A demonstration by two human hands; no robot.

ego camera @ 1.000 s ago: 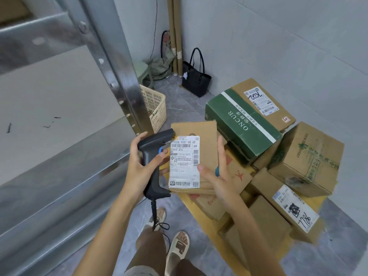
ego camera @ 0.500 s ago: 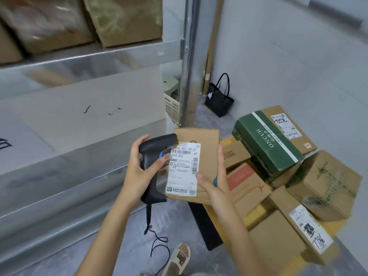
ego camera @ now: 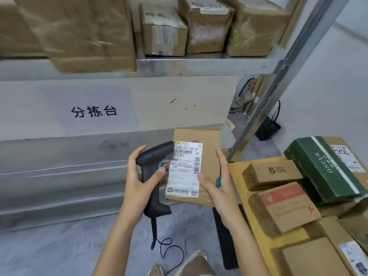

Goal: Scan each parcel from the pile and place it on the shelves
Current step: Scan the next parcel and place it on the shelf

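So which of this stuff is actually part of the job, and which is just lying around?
Part of the job:
scanner in left hand
labelled parcel in right hand
parcel pile
shelf

Just lying about:
black handbag
dark flat object on the floor

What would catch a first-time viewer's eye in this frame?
Dead centre, the right hand holds a flat cardboard parcel with its white shipping label facing up, while the left hand grips a black barcode scanner against the label's left edge. To the right lies the pile, led by a green box printed ONCUR. Above, brown boxes crowd the metal shelf.
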